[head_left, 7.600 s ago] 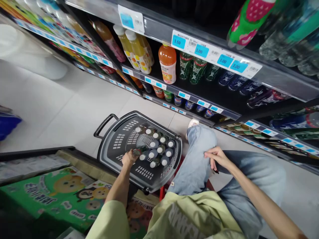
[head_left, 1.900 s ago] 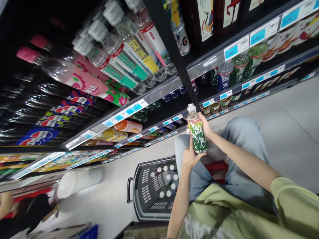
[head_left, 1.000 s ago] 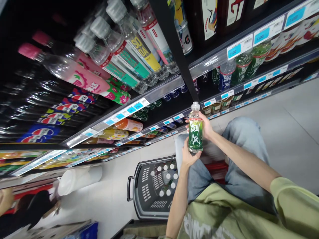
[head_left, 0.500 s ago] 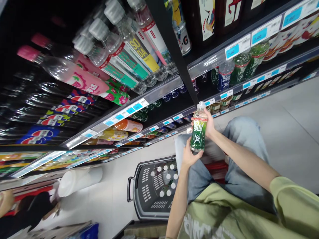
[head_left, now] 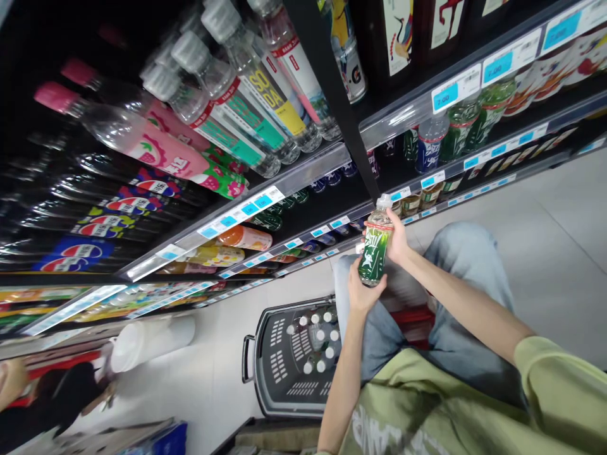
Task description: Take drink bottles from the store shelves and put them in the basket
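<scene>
A clear drink bottle (head_left: 376,248) with a green label, white characters and a white cap is held in front of my knees, slightly tilted. My left hand (head_left: 364,285) grips its base from below. Around the upper part, near the neck, my right hand (head_left: 397,239) is closed, its fingertips showing on the far side. Just beyond the bottle runs the lower shelf edge with price tags (head_left: 401,194). To the left of my legs stands a dark grey shopping basket (head_left: 279,404) with several white-capped bottles (head_left: 321,335) upright inside.
Pink-capped bottles (head_left: 156,145), clear soda bottles (head_left: 265,101) and cola bottles (head_left: 76,256) fill the upper left shelf. Similar green-labelled bottles (head_left: 458,129) stand on the right shelf. A white bin (head_left: 152,341) is on the floor, and another person (head_left: 71,404) is at lower left.
The bottle has tilted a little, its base shifting left, and its label has turned slightly. Both hands stay on it; the basket has not moved.
</scene>
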### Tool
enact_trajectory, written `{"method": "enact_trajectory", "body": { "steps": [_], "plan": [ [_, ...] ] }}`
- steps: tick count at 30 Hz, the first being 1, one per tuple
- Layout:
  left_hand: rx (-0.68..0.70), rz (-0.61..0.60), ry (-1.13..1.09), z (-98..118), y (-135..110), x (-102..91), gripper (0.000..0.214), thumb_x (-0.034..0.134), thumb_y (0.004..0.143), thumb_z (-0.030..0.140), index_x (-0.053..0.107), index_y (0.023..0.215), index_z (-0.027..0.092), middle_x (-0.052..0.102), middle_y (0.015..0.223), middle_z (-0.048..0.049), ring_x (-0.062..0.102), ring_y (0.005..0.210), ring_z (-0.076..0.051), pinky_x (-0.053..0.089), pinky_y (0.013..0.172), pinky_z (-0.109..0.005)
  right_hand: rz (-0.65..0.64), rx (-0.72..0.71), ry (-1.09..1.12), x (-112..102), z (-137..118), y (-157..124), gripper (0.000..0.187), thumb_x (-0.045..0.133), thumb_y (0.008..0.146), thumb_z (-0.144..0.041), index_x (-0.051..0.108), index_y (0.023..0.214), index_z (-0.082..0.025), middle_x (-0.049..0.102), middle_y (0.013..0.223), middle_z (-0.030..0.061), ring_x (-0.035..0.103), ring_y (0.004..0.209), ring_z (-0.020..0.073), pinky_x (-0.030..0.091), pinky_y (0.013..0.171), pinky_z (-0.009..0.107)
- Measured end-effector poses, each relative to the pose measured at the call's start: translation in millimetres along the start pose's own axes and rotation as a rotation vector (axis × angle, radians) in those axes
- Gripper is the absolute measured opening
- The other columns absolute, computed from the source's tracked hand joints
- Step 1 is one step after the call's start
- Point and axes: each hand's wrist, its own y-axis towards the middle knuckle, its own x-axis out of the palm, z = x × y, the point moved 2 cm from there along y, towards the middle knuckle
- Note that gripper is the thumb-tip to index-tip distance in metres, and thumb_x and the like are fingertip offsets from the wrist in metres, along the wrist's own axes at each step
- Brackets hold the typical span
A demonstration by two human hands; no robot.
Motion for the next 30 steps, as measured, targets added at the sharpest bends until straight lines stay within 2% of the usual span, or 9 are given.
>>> {"method": "enact_trajectory", "body": {
  "steps": [5, 10, 14, 17, 23, 26, 30],
  "plan": [
    [-0.051, -0.043, -0.082, -8, 0, -9.3, 0.079, 0.085, 0.069, 0.044, 0.056, 0.139, 0.02, 0.074, 0.124, -0.0122, 0.073, 0.109, -0.032, 0.061, 0.095, -0.046, -0.069, 0.025, -0.001, 6, -2, -4, 0.034, 0.071, 0.091, -0.054, 0.069, 0.1, -0.021, 0.081, 0.09, 0.0069, 0.077, 0.07, 0.0254, 0.068, 0.061, 0.04],
    [-0.004, -0.117, -0.192, -13, 3, -15.9, 0.076, 0.082, 0.07, 0.051, 0.059, 0.135, 0.02, 0.075, 0.12, -0.0118, 0.073, 0.107, -0.033, 0.061, 0.092, -0.047, -0.136, 0.04, -0.016, 7, -4, -6, 0.033, 0.072, 0.089, -0.051, 0.068, 0.1, -0.02, 0.08, 0.086, 0.0067, 0.076, 0.068, 0.0248, 0.068, 0.061, 0.04],
    [0.006, -0.146, -0.181, -12, 2, -13.1, 0.077, 0.083, 0.07, 0.049, 0.058, 0.137, 0.02, 0.074, 0.121, -0.0123, 0.073, 0.107, -0.033, 0.061, 0.092, -0.046, -0.139, 0.011, -0.006, 4, -3, -2, 0.032, 0.072, 0.086, -0.051, 0.067, 0.096, -0.021, 0.078, 0.08, 0.0044, 0.073, 0.062, 0.0225, 0.066, 0.057, 0.038],
    [0.007, -0.112, -0.138, -8, 1, -8.4, 0.079, 0.085, 0.071, 0.045, 0.056, 0.139, 0.019, 0.073, 0.126, -0.0135, 0.072, 0.11, -0.032, 0.06, 0.095, -0.046, -0.098, -0.024, -0.003, 0, -2, 2, 0.033, 0.072, 0.086, -0.052, 0.067, 0.094, -0.021, 0.078, 0.078, 0.0039, 0.072, 0.06, 0.0216, 0.065, 0.054, 0.036],
    [0.083, 0.054, -0.042, -2, 3, -0.7, 0.077, 0.088, 0.071, 0.038, 0.057, 0.139, 0.018, 0.068, 0.132, -0.0161, 0.067, 0.125, -0.034, 0.055, 0.108, -0.05, 0.028, -0.091, 0.039, -5, -3, 6, 0.032, 0.074, 0.086, -0.052, 0.067, 0.092, -0.021, 0.078, 0.079, 0.0031, 0.073, 0.06, 0.0201, 0.065, 0.055, 0.034],
    [0.079, 0.104, -0.018, 1, 2, 1.0, 0.071, 0.086, 0.072, 0.034, 0.06, 0.136, 0.019, 0.07, 0.128, -0.0148, 0.069, 0.121, -0.033, 0.058, 0.104, -0.049, 0.043, -0.071, 0.039, -5, -4, 5, 0.034, 0.076, 0.087, -0.053, 0.067, 0.093, -0.021, 0.079, 0.081, 0.0037, 0.074, 0.061, 0.0209, 0.065, 0.056, 0.034],
    [0.002, 0.115, -0.011, 3, -2, -0.2, 0.075, 0.087, 0.068, 0.034, 0.06, 0.137, 0.022, 0.072, 0.127, -0.0125, 0.073, 0.115, -0.032, 0.062, 0.098, -0.045, -0.002, -0.025, 0.013, -3, -4, 2, 0.032, 0.075, 0.089, -0.052, 0.068, 0.096, -0.021, 0.08, 0.085, 0.0047, 0.076, 0.064, 0.0224, 0.067, 0.057, 0.037]
  ]
}}
